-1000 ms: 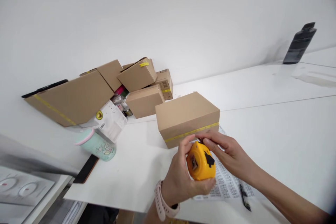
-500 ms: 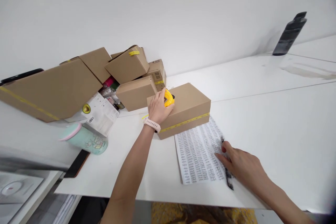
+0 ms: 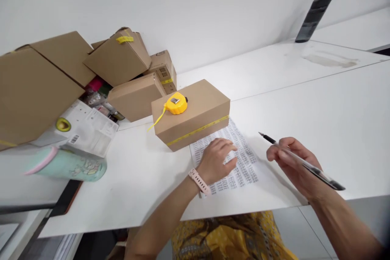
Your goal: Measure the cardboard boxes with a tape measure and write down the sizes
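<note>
One yellow, grey-patterned cloth shows at our lap, below the near edge of the smooth white tabletop. Over that edge, on the right, our right hand pinches a slim pen with a clear barrel and black grip between thumb and fingers; its bare tip points away to the left, raised and apart from the paper. Our left hand, wearing a pale pink perforated wristband, grasps nothing: its fingers curl loosely above a white paper sheet closely printed with dark rows, and we cannot tell whether they touch it.

Off to the left, we see a mint-green cylindrical tumbler with a pink rim lying tilted, just beside a white carton with an avocado picture.

Just past the sheet, we have a brown rectangular cardboard box with a yellow band along its near side. On its top, toward the left end, rests a rounded yellow tape measure, a short length of yellow tape slanting out over the box's left edge. Behind and to the left, more brown cardboard boxes lean in a pile against the white wall. Far to the right, near that wall, we see a dark, tall bottle.
</note>
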`<action>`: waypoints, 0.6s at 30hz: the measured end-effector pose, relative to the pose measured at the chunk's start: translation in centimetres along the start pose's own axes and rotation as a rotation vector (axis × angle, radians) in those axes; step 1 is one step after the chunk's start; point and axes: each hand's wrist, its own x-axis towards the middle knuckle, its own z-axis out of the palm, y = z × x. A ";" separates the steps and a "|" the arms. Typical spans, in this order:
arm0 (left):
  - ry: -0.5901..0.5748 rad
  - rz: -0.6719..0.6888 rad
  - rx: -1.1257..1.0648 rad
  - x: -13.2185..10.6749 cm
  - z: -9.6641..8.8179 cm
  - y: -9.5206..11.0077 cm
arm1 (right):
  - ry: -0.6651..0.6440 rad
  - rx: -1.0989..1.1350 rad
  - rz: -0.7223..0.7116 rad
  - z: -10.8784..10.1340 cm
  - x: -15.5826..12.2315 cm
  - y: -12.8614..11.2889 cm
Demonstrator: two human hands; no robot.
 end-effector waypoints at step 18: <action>-0.335 -0.093 0.019 -0.1 5.1 -0.4 | 0.122 -0.354 0.168 1.0 -1.7 1.1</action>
